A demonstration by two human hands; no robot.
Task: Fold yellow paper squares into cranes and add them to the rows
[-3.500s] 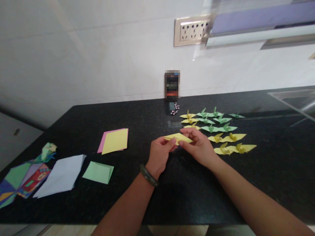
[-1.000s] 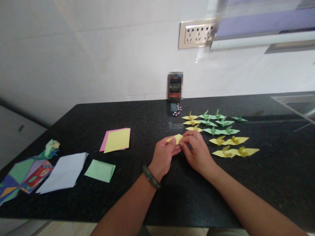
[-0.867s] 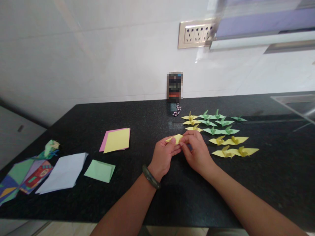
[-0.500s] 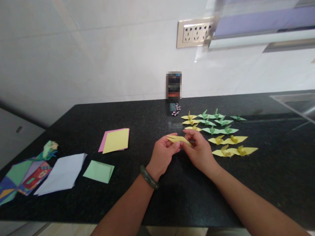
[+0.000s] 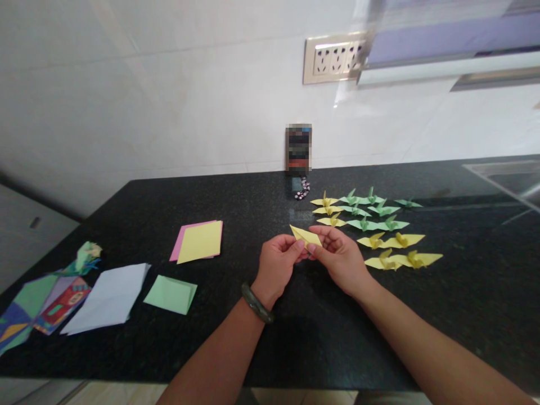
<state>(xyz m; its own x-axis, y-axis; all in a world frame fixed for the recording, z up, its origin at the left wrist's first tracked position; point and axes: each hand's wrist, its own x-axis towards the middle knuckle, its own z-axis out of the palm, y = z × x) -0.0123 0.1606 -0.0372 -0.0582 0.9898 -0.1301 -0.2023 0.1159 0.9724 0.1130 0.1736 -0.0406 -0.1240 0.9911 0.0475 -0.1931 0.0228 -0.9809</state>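
Observation:
Between my two hands is a folded piece of yellow paper (image 5: 306, 235), a narrow diamond with its sharp tip pointing up and left. My left hand (image 5: 278, 263), with a dark green bangle (image 5: 256, 304) on the wrist, pinches its lower edge with the thumb in front. My right hand (image 5: 340, 257) grips the right end, thumb on the near face and fingers behind. Right of my hands stand rows of folded paper cranes, green cranes (image 5: 365, 224) farther back and yellow cranes (image 5: 387, 260) nearer.
Yellow and pink paper squares (image 5: 200, 242), a folded green sheet (image 5: 171, 295), white sheets (image 5: 109, 298) and a colourful packet (image 5: 63, 306) lie at left on the black counter (image 5: 169, 349). A phone-like object (image 5: 298, 149) leans on the wall, beaded strap (image 5: 302, 189) below. A socket panel (image 5: 335, 58) is above.
The yellow folded paper has turned in my hands: its broad face now shows and its tip points more upward. My fingers have shifted along it.

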